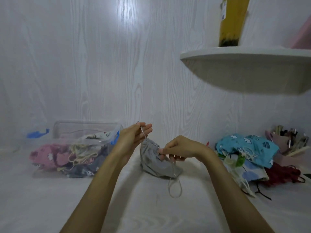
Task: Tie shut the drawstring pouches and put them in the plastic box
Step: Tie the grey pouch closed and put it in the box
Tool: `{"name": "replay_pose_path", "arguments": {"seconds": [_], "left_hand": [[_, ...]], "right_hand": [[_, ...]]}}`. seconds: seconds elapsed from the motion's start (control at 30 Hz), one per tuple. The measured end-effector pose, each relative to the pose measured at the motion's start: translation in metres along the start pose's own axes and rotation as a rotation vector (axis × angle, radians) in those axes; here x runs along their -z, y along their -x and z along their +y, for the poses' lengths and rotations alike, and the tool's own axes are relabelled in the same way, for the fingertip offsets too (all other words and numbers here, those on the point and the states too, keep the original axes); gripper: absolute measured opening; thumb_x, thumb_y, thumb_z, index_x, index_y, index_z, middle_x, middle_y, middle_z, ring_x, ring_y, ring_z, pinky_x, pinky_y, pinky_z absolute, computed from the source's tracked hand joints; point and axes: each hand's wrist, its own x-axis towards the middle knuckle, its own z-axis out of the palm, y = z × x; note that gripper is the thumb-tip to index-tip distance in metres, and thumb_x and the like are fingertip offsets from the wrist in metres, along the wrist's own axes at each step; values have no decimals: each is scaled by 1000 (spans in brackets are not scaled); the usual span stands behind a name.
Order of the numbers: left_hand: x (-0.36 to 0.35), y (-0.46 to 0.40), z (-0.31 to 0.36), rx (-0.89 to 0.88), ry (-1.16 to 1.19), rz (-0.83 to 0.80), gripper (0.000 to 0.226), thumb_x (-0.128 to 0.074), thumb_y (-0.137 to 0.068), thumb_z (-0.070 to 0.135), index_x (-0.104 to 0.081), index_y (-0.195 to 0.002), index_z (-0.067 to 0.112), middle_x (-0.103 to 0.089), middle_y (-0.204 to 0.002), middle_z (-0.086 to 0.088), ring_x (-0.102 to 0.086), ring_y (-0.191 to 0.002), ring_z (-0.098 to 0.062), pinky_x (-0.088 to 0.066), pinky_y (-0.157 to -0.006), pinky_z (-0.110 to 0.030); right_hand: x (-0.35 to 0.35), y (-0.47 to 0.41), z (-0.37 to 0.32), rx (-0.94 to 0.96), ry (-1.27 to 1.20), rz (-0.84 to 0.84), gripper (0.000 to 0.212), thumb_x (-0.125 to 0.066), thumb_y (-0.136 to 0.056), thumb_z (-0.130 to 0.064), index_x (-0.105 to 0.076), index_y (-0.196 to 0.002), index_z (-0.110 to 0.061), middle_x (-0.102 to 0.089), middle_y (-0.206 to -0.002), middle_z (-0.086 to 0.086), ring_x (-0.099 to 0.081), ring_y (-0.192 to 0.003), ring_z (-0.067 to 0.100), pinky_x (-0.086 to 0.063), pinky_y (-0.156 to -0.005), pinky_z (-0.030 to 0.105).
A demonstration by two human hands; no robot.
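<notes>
A grey drawstring pouch (154, 161) hangs just above the white table, its top gathered. My left hand (134, 136) pinches one pale cord and pulls it up and to the left. My right hand (176, 149) grips the pouch's gathered right side; a second cord (175, 187) dangles below it in a loop onto the table. At the left stands the clear plastic box (55, 132) with blue clips, holding several pouches in pink, dark and cream. A pile of loose pouches (247, 148), blue cloud-print on top, lies at the right.
A white shelf (249, 69) juts out of the wall at upper right, with a yellow bottle (232, 21) on it. A pink holder with pens and tools (286, 140) stands at the far right. A dark red pouch (284, 174) lies at the pile's front.
</notes>
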Motion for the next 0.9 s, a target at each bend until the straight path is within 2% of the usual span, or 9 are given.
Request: {"name": "replay_pose_path", "arguments": {"seconds": [0.1,0.2,0.3,0.43,0.53,0.73,0.77,0.83,0.9], "left_hand": [[2,-8,3,30,-225,18,21,-51,-95,27,-70,-93,19,-71,-81,9,-64,-70,-4,-49,-73,-21],[4,-9,10,57,-462,-80,20,-57,-90,30,-75,-94,22,-63,-73,8,-52,-59,-4,-43,-60,-16],[2,-11,15,76,-670,-124,22,-63,-84,35,-76,-95,23,-54,-66,8,-42,-56,-7,-32,-60,-19],[-2,-8,10,101,-761,-280,18,-60,-87,32,-78,-83,31,-51,-63,10,-40,-56,-6,-32,-58,-18],[-7,-5,2,116,-815,-368,29,-57,-90,29,-76,-70,39,-53,-63,12,-43,-59,-6,-37,-60,-17],[-11,3,-3,189,-852,-761,23,-50,-95,30,-73,-92,33,-69,-98,17,-60,-96,-1,-45,-91,-19],[-13,5,-3,195,-836,-785,22,-51,-95,30,-72,-101,28,-69,-101,19,-61,-99,4,-45,-90,-15],[-15,7,-4,184,-810,-746,27,-49,-95,30,-71,-104,16,-71,-85,22,-62,-83,10,-45,-74,-7],[-14,6,-6,192,-774,-638,35,-48,-96,32,-71,-106,9,-65,-66,21,-55,-66,5,-40,-66,-9]], "right_hand": [[9,-8,3,-52,-9,-57,28,-61,-88,-41,-75,-85,-17,-57,-62,-6,-45,-54,6,-37,-55,17],[15,-7,7,-42,-50,-57,26,-60,-88,-41,-74,-81,-19,-58,-63,-5,-45,-54,6,-37,-55,17],[19,-7,12,-6,-100,-22,26,-60,-88,-42,-73,-77,-22,-58,-63,-6,-44,-55,5,-34,-58,19],[21,-3,12,24,-83,31,26,-60,-86,-44,-73,-73,-26,-59,-63,-10,-44,-65,6,-35,-64,17],[23,0,7,50,-79,66,30,-60,-85,-47,-72,-67,-27,-60,-64,-11,-49,-69,5,-37,-70,18],[20,7,-5,95,-105,207,34,-53,-89,-45,-64,-66,-24,-59,-73,-6,-53,-74,0,-37,-74,17],[17,6,-8,115,-135,235,31,-52,-91,-44,-66,-70,-25,-61,-77,-8,-53,-75,-2,-37,-72,15],[11,1,-12,163,-180,242,26,-51,-91,-44,-70,-93,-28,-64,-99,-14,-52,-87,-5,-36,-74,13],[9,-4,-9,175,-178,224,41,-50,-90,-46,-57,-126,-27,-54,-126,-15,-45,-106,-3,-35,-82,12]]}}
